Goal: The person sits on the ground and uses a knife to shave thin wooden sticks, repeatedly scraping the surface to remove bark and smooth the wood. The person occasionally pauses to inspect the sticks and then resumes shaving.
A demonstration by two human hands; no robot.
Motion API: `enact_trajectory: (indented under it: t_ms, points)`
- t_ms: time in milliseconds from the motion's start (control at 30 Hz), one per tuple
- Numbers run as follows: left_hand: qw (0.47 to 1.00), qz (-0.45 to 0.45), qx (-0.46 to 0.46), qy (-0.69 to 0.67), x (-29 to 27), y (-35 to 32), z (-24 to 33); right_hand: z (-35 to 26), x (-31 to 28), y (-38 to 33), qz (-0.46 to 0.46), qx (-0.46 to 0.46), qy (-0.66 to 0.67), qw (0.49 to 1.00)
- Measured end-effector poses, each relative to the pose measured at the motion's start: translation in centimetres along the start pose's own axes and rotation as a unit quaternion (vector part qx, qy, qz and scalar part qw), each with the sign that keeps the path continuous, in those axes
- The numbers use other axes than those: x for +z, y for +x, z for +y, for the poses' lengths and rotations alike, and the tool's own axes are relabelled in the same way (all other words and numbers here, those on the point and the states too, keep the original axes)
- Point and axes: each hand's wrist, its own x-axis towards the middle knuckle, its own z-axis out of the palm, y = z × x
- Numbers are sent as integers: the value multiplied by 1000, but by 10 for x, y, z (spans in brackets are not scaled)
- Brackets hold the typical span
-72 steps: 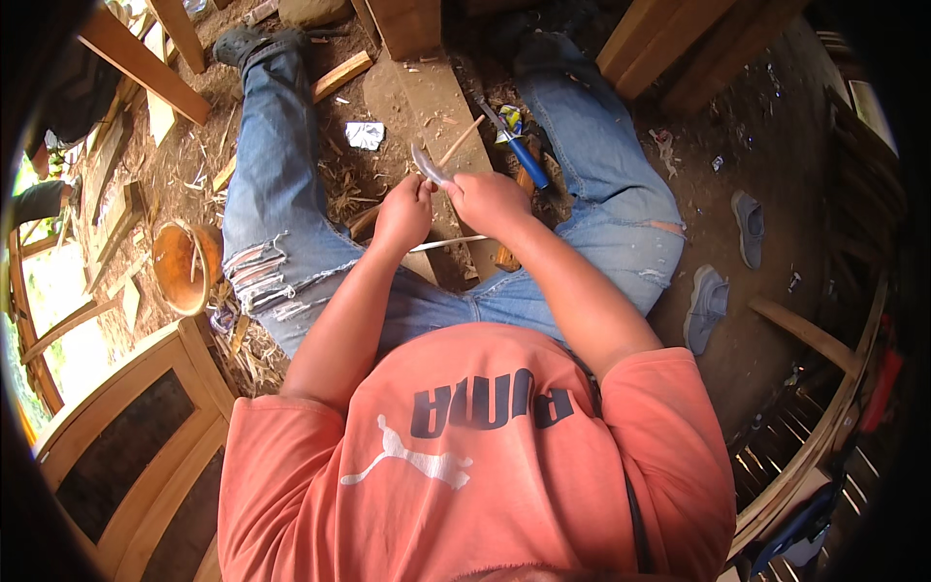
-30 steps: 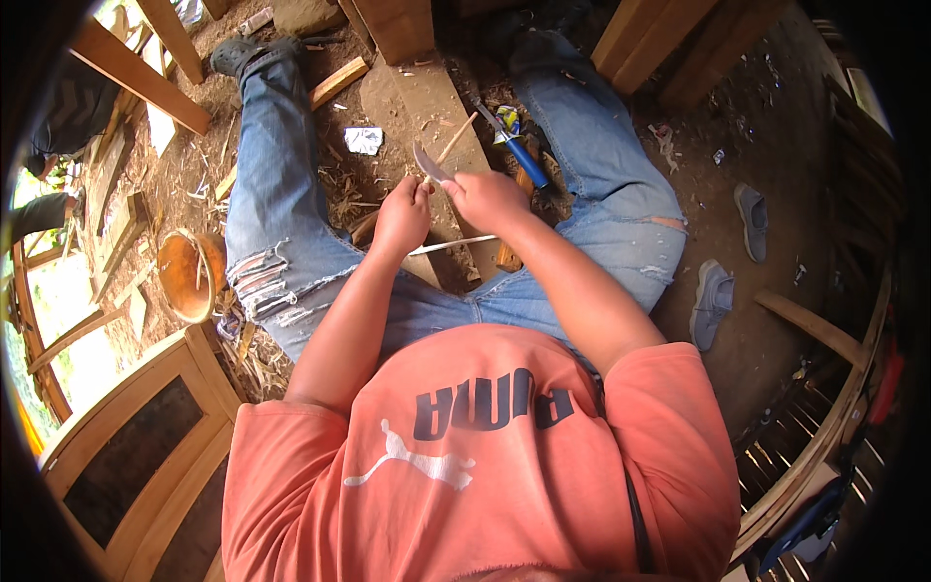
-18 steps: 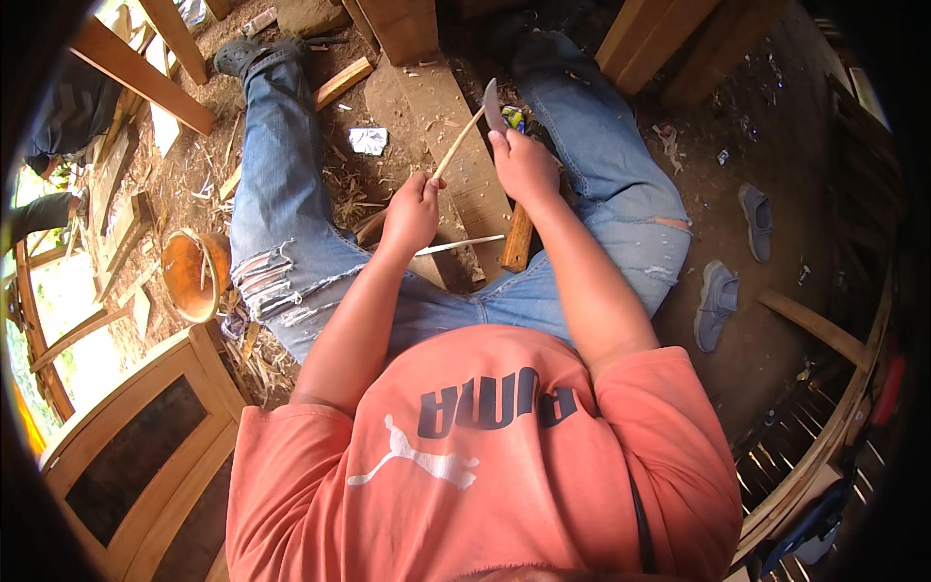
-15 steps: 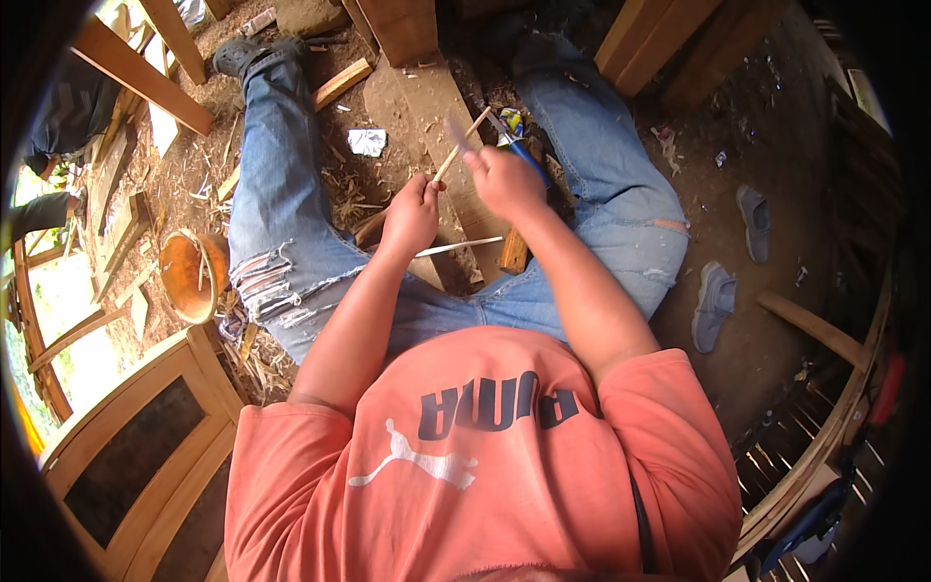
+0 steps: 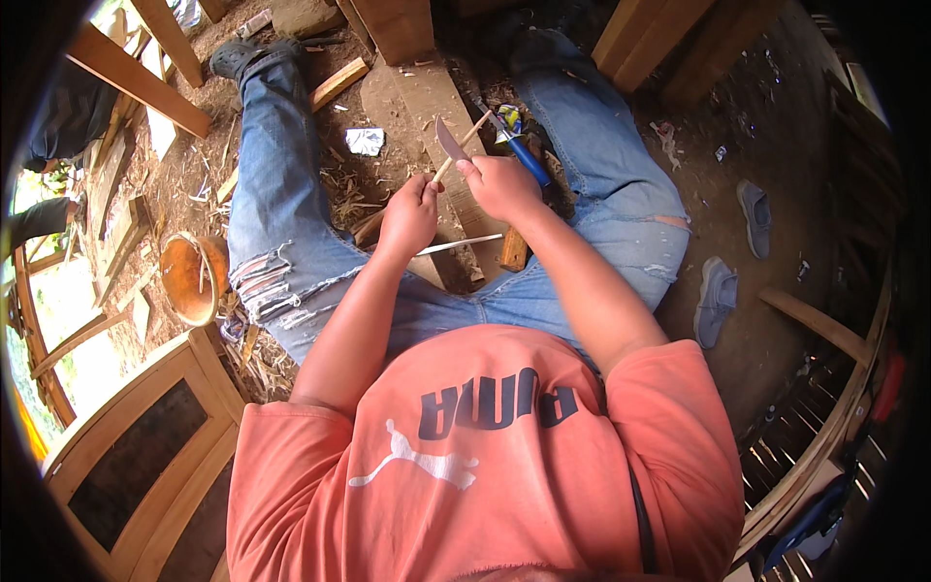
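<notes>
Between my knees, my left hand is closed round the lower end of a thin pale wooden stick that slants up to the right. My right hand grips a knife, whose broad blade points up and left across the stick. My fingers hide the knife's handle. Just beyond my right hand lies a tool with a blue handle, beside a small yellow and blue wrapper. Below the hands are a thin white stick and a short wood block.
A wooden plank runs along the ground ahead, with shavings around it. An orange bucket stands left of my leg, near a wooden frame. Grey shoes lie to the right. Another person's arm shows at the far left.
The knife was blurred by motion half a second ago and now shows sharply against the stick. My right hand has shifted slightly down and left; my left hand keeps its place.
</notes>
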Motion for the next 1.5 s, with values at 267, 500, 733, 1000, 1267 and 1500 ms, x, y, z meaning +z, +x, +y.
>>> enact_trajectory:
  t_ms: [267, 500, 733, 1000, 1267, 1500]
  points:
    - [1000, 6, 9, 19, 2, 5, -11, 7, -1, 7, 23, 58, 70, 996]
    - [1000, 14, 16, 8, 6, 8, -21, 8, -4, 10, 21, 88, 113, 989]
    - [1000, 11, 8, 16, 4, 6, -17, 12, -3, 15, -9, 91, 76, 993]
    - [1000, 18, 23, -2, 4, 6, -17, -1, -2, 6, -75, 48, 17, 996]
    - [1000, -4, 10, 7, 0, 3, -18, 19, -5, 13, -34, 78, 63, 994]
    - [1000, 4, 3, -14, -3, 1, -11, 33, -7, 23, 25, 100, 118, 988]
